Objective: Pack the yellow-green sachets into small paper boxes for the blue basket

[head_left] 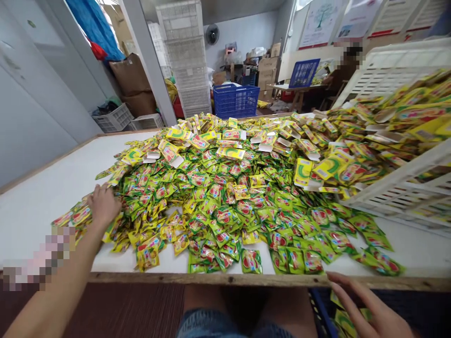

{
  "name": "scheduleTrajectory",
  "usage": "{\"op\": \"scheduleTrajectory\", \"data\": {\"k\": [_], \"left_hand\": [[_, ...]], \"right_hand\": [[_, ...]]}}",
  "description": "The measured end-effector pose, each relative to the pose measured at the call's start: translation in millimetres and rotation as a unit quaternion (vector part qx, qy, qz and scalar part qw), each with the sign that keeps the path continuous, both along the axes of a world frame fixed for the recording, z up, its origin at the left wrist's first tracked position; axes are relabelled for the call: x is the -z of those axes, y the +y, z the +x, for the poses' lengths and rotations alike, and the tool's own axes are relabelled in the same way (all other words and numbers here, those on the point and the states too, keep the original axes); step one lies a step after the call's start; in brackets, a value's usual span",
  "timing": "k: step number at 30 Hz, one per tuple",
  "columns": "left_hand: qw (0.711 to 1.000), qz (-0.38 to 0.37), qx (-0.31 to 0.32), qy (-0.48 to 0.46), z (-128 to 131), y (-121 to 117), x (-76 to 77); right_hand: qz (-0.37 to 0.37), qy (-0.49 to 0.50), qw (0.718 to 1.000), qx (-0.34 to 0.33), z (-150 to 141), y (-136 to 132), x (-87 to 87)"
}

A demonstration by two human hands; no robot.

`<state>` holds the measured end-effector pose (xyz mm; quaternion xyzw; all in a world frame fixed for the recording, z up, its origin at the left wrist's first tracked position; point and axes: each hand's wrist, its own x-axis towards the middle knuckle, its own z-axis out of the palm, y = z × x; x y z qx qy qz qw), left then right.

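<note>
My left hand (104,205) reaches out over the left edge of a heap of small candy sachets (225,216), its fingers slightly apart and touching the packets. The sachets are shiny, green and yellow, with red fruit pictures. Just beyond those fingers lie flat yellow cartons (134,156). My right hand (366,303) hangs at the table's front edge, fingers stretched out and apart, with nothing visible in them. Beneath it, a blue basket (322,314) holds yellow-green packs, partly hidden by the hand.
A white crate (398,185) tipped on its side at the right spills yellow cartons onto the white table (42,173). Wooden edging (230,280) runs along the front. Behind stand a blue crate (236,101), stacked white crates (188,61) and a seated person (340,75).
</note>
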<state>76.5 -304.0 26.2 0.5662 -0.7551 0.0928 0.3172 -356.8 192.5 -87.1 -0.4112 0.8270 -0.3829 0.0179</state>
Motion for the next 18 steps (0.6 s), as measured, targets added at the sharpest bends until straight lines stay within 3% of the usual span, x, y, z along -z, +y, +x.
{"op": "scheduleTrajectory", "data": {"k": [3,5,7,9,12,14,16,18], "left_hand": [[0.998,-0.056,0.019,0.015,-7,13,-16.1],[0.989,-0.123,0.062,0.045,-25,36,-29.6],[0.973,-0.128,0.175,0.082,-54,73,-40.2],[0.942,-0.053,0.315,0.102,-90,120,-43.0],[0.849,0.075,0.519,0.062,-139,194,-27.4],[0.792,0.172,0.579,0.086,-161,234,-6.6],[0.752,0.242,0.578,0.208,-173,260,15.9],[0.71,0.334,0.516,0.343,-179,272,34.9]], "right_hand": [[-0.007,0.005,0.999,-0.038,17,-24,-17.5],[-0.049,0.002,0.998,-0.043,36,-43,-30.6],[-0.096,-0.017,0.993,-0.066,59,-64,-44.3],[-0.117,-0.055,0.986,-0.109,83,-85,-57.2],[-0.113,-0.121,0.973,-0.164,110,-112,-69.2],[-0.102,-0.166,0.958,-0.21,120,-122,-69.7],[-0.097,-0.206,0.942,-0.247,127,-125,-64.7],[-0.106,-0.236,0.932,-0.255,132,-122,-57.4]]}}
